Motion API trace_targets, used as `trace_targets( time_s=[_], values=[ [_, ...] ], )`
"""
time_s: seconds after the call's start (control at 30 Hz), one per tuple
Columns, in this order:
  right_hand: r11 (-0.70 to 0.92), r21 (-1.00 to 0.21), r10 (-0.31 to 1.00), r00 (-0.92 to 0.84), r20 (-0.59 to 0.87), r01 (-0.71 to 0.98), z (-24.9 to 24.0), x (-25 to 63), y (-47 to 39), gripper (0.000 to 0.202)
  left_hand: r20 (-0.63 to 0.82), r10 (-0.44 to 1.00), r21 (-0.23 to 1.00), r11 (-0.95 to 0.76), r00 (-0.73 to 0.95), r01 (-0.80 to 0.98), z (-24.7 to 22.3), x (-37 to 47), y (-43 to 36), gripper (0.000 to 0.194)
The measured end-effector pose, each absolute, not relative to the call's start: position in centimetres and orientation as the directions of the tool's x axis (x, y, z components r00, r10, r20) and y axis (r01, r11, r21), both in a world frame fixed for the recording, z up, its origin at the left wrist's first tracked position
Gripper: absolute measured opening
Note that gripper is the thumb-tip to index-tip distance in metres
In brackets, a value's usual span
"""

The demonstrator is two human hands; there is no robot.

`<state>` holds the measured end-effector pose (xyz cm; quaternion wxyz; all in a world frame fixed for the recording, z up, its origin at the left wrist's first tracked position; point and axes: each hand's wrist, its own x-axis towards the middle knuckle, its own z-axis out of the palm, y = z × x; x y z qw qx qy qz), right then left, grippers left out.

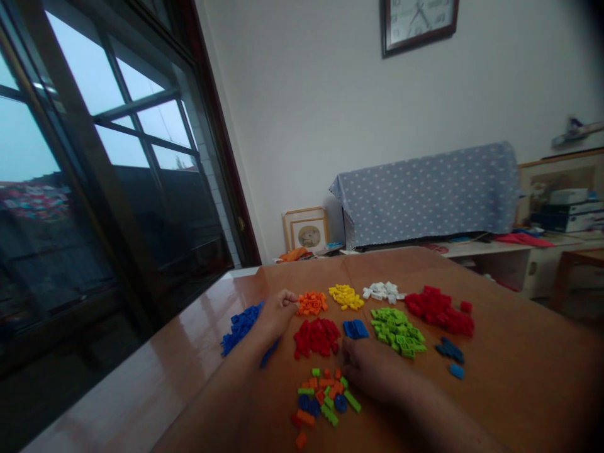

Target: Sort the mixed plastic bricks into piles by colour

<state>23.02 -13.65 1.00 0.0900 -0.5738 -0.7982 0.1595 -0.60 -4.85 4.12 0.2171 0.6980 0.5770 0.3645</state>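
My left hand (pixel 279 309) is at the left edge of a pile of orange building bricks (pixel 312 303), its fingers curled together. Whatever is between those fingertips is too small to make out. Behind that forearm lies a heap of blue bricks (pixel 240 328). My right hand (pixel 365 366) rests low over the table with its fingers bent, just right of a mixed group of orange, green and blue bricks (pixel 328 402). Its fingertips are mostly hidden. Close above it are flat blue bricks (pixel 355 329), and a pile of small red bricks (pixel 317 337) sits between the hands.
Farther back on the brown table (pixel 514 377) are piles of yellow bricks (pixel 346 297), white bricks (pixel 383 291), green bricks (pixel 397 331) and larger red bricks (pixel 438 310). Dark blue pieces (pixel 450 350) lie at the right. A cloth-covered object (pixel 425 195) stands behind the table.
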Motion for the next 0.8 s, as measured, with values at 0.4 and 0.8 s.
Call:
trace_targets(
  time_s=[0.4,0.8],
  values=[
    [0.285,-0.387,0.947,-0.321,-0.03,0.877,1.2,23.1,-13.7,0.02,0.185,0.978,0.436,-0.165,0.091,0.885,-0.3,1.7,3.5,0.012],
    [0.307,-0.382,0.944,-0.331,0.001,0.872,1.2,23.1,-13.6,0.021,0.203,0.974,0.386,-0.179,0.106,0.905,-0.8,2.4,4.7,0.018]
  ],
)
